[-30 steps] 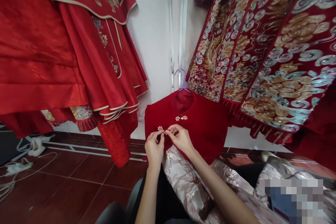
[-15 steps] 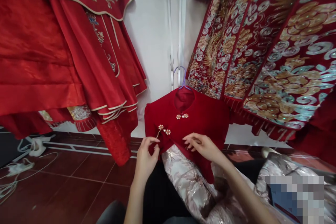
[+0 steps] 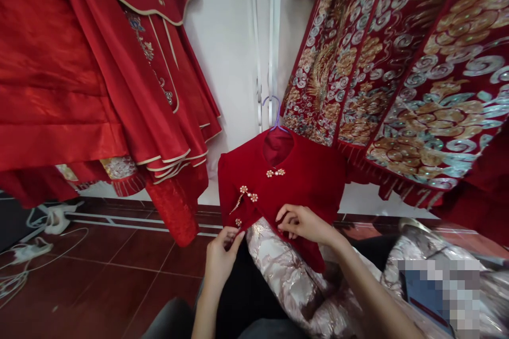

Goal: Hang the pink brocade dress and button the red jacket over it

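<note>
A red velvet top (image 3: 310, 169) hangs in front of me on a purple hanger (image 3: 277, 122). Pearl-and-gold flower clasps (image 3: 275, 173) decorate its neck and slanting front. Another flower piece (image 3: 238, 222) shows just above my left fingertips. My left hand (image 3: 223, 249) pinches the lower edge of the top on the left side. On the right, my right hand (image 3: 306, 224) has curled fingers closed on the edge of the front flap; whether a small clasp part is between them is hidden. Below the flap, shiny pale patterned fabric (image 3: 274, 259) lies over my lap.
Red garments with cream piping (image 3: 135, 79) hang at left. At right hangs a heavily embroidered, sequinned skirt (image 3: 429, 90) with beaded fringe. A metal rack bar (image 3: 139, 224) runs low along the wall. White cables (image 3: 24, 259) lie on the tiled floor. A partly blurred-out phone-like object (image 3: 427, 296) lies lower right.
My left hand has moved slightly down along the edge, uncovering the lower flower piece and a beaded strand. My right fingers have curled in more. The view has shifted slightly.
</note>
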Motion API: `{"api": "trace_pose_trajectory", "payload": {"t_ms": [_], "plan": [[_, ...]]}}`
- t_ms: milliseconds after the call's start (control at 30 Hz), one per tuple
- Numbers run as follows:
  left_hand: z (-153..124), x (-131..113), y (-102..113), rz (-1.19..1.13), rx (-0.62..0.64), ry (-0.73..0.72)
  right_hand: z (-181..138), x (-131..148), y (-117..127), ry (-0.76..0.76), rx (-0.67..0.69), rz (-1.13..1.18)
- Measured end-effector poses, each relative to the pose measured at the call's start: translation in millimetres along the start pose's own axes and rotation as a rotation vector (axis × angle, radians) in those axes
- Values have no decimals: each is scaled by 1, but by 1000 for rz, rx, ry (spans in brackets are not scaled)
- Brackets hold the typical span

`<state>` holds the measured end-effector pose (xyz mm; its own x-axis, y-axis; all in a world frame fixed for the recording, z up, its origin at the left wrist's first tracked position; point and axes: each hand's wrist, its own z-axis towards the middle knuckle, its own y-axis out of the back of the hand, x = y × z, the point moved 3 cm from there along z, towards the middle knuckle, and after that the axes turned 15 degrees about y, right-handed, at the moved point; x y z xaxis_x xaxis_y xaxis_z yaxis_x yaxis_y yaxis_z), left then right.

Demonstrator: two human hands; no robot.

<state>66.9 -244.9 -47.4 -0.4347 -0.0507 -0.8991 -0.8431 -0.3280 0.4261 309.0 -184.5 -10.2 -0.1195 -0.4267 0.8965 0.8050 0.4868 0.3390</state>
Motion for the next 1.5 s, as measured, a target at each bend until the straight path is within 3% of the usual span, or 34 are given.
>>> {"api": "trace_pose_trajectory", "payload": {"t_ms": [100,200,267,333,467,567,700,867,967,1100,1233,1500], "plan": [[-15,-26,6,-42,34,35,-3,1,-2,-24,49,-14],[-33,-49,-4,-3,217,-26,-2,-2,-7,-6,44,-150],[-43,-53,-16,52,349,-68,0,-4,-12,12,38,-293],[-46,-48,-27,108,397,-75,1,-5,-20,5,36,-422],[-38,-32,-35,238,281,-15,-2,0,-33,-60,-3,-599],[-34,-32,-34,222,154,-7,-12,3,-38,1,-42,-647],[-34,-37,-38,96,0,-37,-31,1,-31,105,-138,-343],[-32,-35,-50,209,-148,-9,-44,9,-7,43,-263,-122],[-31,-32,-55,248,-193,-4,-40,20,-2,6,-235,-94],[-32,-26,-57,227,-204,-19,-21,24,-17,10,-188,-100],[-32,-21,-58,209,-193,-65,1,6,-39,31,-141,-133],[-24,-13,-58,262,-211,-123,6,-19,-49,62,-254,-413]]}}
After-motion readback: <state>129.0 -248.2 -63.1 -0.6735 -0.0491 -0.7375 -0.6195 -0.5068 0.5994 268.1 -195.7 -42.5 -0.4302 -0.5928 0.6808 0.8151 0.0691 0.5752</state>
